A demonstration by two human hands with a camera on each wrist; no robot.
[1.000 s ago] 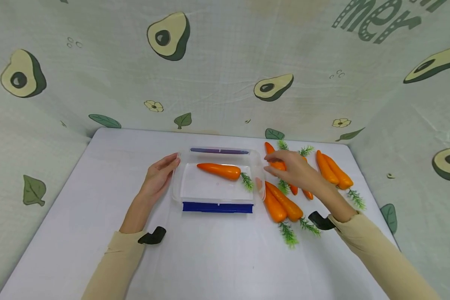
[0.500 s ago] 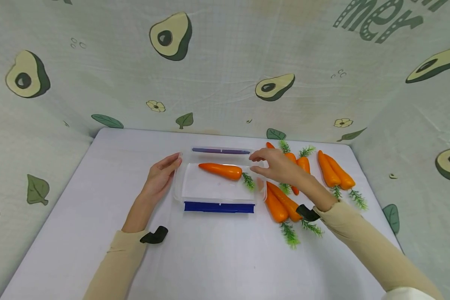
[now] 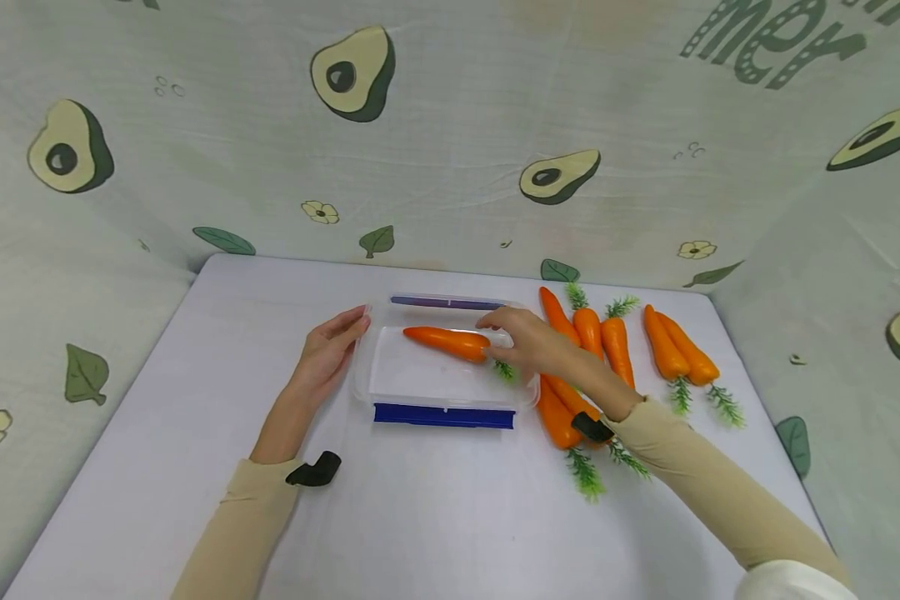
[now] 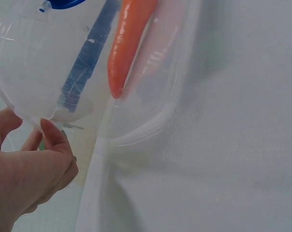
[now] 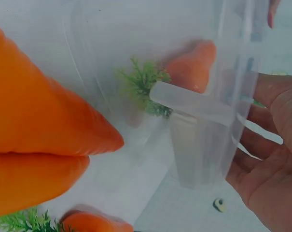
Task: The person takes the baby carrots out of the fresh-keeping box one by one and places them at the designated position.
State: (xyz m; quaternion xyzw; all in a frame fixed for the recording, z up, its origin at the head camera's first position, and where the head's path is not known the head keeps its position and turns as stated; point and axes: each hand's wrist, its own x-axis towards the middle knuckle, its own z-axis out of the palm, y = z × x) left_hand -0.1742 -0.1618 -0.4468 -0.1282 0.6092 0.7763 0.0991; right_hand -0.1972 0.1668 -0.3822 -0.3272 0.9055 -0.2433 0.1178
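A clear plastic food container with blue side clips stands mid-table. One orange carrot with a green leafy top lies in it, tip to the left. At the container's left end, my left hand holds the rim between thumb and fingers, also visible in the left wrist view. Over the right end reaches my right hand, fingers and thumb apart beside the carrot's leafy end; contact is unclear. In the right wrist view that hand is partly behind the clear wall.
Several carrots lie right of the container: a pair near its right front corner, partly under the right forearm, a group behind, and a pair farther right. A white cloth covers the table; patterned fabric hangs behind.
My right hand has moved left from above the loose carrots to over the container's right end. My left hand keeps its place at the rim. The view has shifted slightly.
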